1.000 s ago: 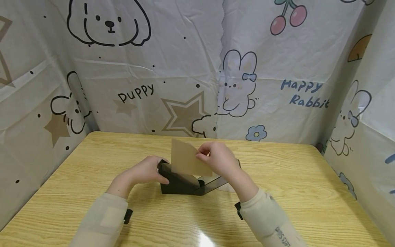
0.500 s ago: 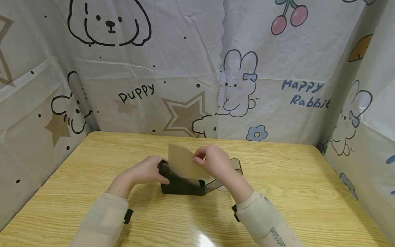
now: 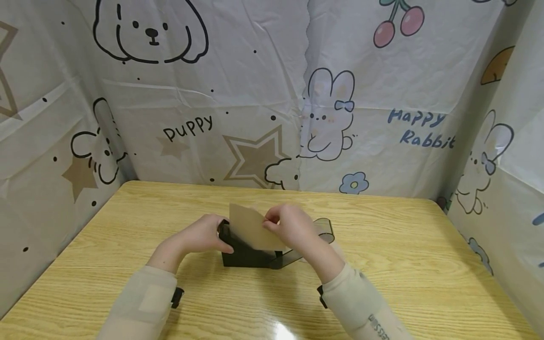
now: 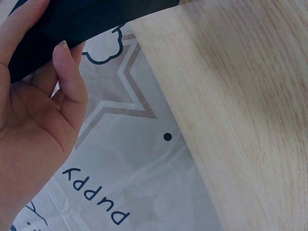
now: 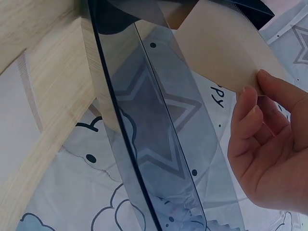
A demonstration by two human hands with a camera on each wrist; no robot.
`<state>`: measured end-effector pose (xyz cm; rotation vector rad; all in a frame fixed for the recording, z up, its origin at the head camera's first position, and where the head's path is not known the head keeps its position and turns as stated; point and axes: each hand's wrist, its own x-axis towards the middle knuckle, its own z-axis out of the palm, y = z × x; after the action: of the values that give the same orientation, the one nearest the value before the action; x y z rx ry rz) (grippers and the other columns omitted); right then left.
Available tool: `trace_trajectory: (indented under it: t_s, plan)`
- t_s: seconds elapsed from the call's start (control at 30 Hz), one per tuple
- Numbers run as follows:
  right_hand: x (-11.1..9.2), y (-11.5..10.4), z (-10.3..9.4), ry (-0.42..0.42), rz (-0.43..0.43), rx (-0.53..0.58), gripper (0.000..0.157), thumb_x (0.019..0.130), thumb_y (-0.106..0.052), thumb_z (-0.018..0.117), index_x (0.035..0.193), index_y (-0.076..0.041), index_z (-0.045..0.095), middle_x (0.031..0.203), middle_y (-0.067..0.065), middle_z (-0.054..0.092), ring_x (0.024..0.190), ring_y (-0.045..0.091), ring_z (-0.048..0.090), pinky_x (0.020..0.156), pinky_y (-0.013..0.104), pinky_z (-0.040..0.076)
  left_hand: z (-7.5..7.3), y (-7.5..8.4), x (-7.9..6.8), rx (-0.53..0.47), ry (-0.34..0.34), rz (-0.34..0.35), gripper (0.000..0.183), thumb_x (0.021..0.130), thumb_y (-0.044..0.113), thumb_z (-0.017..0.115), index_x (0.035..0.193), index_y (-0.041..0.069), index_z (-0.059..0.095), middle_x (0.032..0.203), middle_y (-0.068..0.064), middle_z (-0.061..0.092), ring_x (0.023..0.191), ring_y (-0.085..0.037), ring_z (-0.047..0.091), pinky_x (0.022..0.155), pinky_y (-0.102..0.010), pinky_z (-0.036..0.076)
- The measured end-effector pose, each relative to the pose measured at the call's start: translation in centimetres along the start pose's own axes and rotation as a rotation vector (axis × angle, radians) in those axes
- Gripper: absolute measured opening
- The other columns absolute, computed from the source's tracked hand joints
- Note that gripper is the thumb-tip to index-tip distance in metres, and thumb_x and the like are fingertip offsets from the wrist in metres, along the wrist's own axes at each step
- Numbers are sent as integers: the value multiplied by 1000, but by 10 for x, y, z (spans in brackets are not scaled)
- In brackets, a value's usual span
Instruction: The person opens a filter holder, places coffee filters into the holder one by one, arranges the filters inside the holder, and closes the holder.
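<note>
A black box (image 3: 244, 257) with a clear smoky lid (image 3: 325, 227) stands on the table, the lid swung out to the right. My left hand (image 3: 205, 233) holds the box's left end, with the thumb on the near side; the left wrist view shows fingers curled at its dark wall (image 4: 96, 19). Above the box, a tan square sheet of paper (image 3: 248, 227) stands tilted, its lower edge down at the box opening. My right hand (image 3: 291, 227) pinches the sheet's right edge between thumb and fingertips, as the right wrist view shows at the corner of the paper (image 5: 226, 45). The box's inside is mostly hidden.
A pale flat sheet (image 5: 19, 106) lies on the wooden table (image 3: 403, 264), partly under the lid and right forearm. Behind the table and along both sides hangs a printed white cloth (image 3: 255, 94) with cartoon drawings.
My right hand has moved down and slightly left, lowering the tan paper toward the box. More of the lid now shows past the hand. My left hand keeps its hold on the box.
</note>
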<state>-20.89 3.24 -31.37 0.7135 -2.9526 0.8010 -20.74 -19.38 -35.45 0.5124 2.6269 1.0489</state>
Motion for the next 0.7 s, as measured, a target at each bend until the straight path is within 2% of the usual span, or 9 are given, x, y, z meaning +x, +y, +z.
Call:
trace_trajectory:
  t_s: [0.53, 0.7]
  plan:
    - [2, 2, 8, -17, -19, -38, 11, 87, -23, 66, 79, -17, 71, 77, -7, 68, 64, 7, 54, 56, 24, 42, 0, 0, 0, 23, 10, -21, 31, 72, 14, 79, 97, 8, 61, 95, -2, 63, 82, -15, 52, 75, -31, 45]
    - [1, 1, 10, -22, -24, -42, 11, 86, -23, 67, 78, -17, 70, 77, -6, 68, 64, 7, 55, 57, 24, 43, 1, -1, 0, 18, 11, -10, 35, 72, 14, 80, 101, 8, 62, 99, -2, 64, 86, -14, 53, 77, -32, 45]
